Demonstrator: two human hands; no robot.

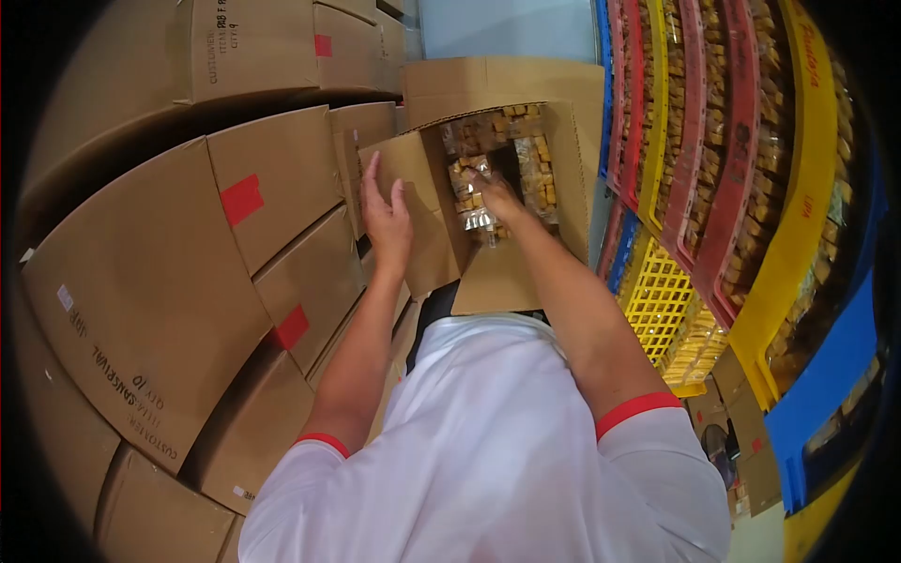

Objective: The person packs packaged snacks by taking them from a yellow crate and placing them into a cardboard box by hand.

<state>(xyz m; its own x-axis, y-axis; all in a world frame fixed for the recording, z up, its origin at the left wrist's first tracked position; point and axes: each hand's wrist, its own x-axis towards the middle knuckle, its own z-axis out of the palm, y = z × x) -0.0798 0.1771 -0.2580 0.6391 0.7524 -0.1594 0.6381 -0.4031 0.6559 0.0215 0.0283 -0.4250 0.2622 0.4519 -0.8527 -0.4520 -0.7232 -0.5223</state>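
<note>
An open cardboard box (521, 281) stands in front of me with its flaps spread. Inside, clear plastic packs of yellow-brown pieces (537, 178) line the walls around a dark gap. My right hand (499, 197) reaches into the box, its fingers closed at the edge of a clear pack (466, 192) on the left side; part of the grip is hidden. My left hand (387, 220) is raised beside the left flap (422, 211), fingers stretched out and holding nothing.
Closed cardboard boxes (141, 281), some with red labels, are stacked along my left. On the right rise stacked yellow, red and blue plastic crates (741, 141) full of similar packs. A yellow lattice crate (657, 291) sits low behind my right arm.
</note>
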